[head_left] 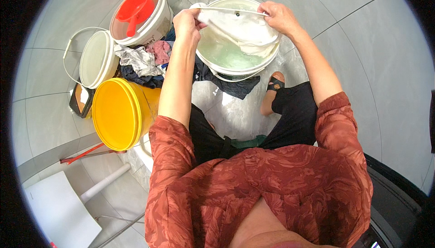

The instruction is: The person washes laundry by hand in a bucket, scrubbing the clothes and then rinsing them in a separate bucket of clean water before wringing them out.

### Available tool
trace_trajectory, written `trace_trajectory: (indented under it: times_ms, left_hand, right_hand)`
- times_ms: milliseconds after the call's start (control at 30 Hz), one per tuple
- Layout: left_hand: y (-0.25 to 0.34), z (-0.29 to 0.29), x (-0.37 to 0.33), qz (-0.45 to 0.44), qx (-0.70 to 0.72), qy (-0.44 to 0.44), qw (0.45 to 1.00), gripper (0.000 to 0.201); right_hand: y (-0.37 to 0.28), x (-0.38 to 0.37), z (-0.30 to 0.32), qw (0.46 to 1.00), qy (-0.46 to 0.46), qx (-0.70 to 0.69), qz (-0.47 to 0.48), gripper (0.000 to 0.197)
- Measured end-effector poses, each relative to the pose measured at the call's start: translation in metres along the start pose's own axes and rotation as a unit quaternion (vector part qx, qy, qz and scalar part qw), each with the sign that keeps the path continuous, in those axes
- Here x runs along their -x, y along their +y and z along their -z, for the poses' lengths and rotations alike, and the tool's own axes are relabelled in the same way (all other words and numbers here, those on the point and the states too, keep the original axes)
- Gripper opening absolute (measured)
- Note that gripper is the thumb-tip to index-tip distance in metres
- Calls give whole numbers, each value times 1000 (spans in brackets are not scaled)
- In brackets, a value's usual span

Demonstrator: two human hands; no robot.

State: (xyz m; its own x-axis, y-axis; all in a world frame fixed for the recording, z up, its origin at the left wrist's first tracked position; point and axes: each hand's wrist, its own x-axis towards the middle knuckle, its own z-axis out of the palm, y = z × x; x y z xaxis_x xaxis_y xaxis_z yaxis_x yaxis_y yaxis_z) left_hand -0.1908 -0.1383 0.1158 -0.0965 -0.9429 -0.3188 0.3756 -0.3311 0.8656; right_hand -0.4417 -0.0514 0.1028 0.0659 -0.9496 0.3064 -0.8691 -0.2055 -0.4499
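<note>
A white round bucket (232, 71) on the floor holds pale greenish water (233, 57). Above it is a white garment (253, 29), its upper edge pulled taut between the left hand (186, 24) and the right hand (279, 18), each grip clamped on one end; the cloth sags over the bucket's mouth. To the left, a second white bucket (154, 29) contains a red dipper (137, 9). Near it are a white pail (94, 59) with a raised handle, a yellow bucket (149, 101) and piled clothes (138, 61).
</note>
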Motion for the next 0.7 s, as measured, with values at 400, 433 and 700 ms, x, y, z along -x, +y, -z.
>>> trace_trajectory:
  times_ms: [400, 433, 700]
  left_hand:
    - [12, -26, 39, -185, -163, -42, 968, 21]
    - [6, -25, 30, -191, -206, -27, 959, 25]
    - [-80, 18, -47, -155, -566, -34, 809, 35]
  right_hand:
    - [-27, -4, 41, 746, 173, -572, -293, 23]
    - [-21, -7, 35, 716, 165, -599, -318, 22]
    - [65, -16, -58, 884, 92, -237, -393, 25]
